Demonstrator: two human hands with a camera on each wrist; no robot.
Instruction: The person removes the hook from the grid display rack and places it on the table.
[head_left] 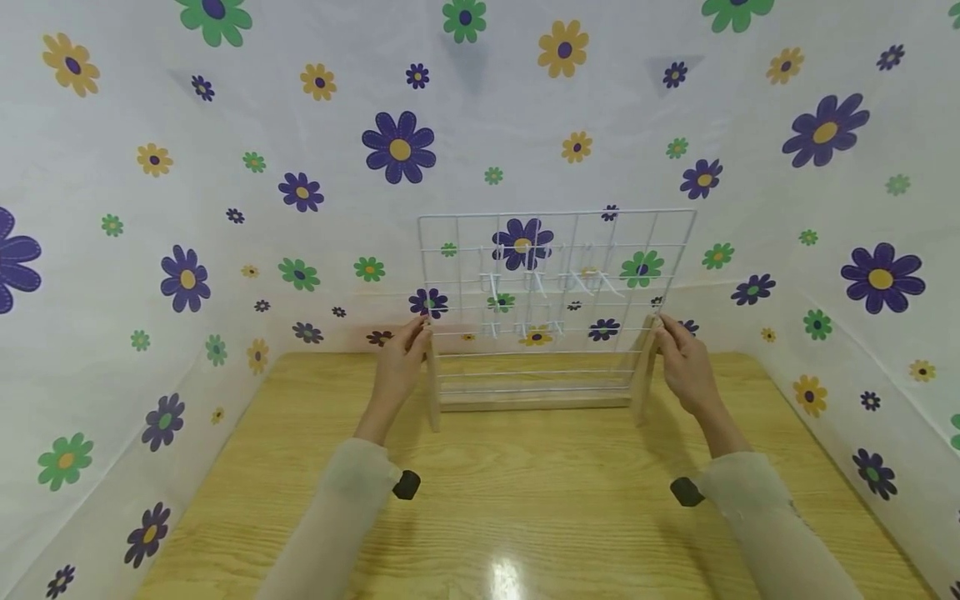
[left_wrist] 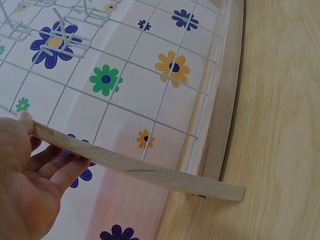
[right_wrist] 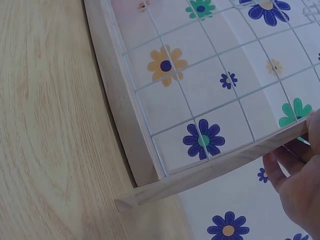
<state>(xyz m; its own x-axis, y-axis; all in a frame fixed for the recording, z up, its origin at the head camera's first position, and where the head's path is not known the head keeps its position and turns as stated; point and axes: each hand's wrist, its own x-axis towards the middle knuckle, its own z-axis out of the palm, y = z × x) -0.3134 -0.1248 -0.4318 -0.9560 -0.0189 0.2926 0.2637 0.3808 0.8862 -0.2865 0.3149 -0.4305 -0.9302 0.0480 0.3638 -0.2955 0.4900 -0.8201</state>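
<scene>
A white wire grid rack (head_left: 555,353) stands upright in a wooden stand, near the back of the table. My left hand (head_left: 400,362) grips the top of the stand's left wooden side piece (left_wrist: 135,167), thumb on one face and fingers behind it. On the other side, my right hand (head_left: 684,367) pinches the upper end of the right wooden side piece (right_wrist: 215,172). A wooden crossbar (head_left: 536,403) joins both side pieces low down. Several white wire hooks (head_left: 536,283) hang on the grid in two rows.
The wood-grain table (head_left: 525,492) extends in front of the stand. Flower-printed white sheeting (head_left: 337,133) surrounds the table at the back and both sides. A small black piece (head_left: 407,485) sits at the left cuff, and another black piece (head_left: 686,492) at the right cuff.
</scene>
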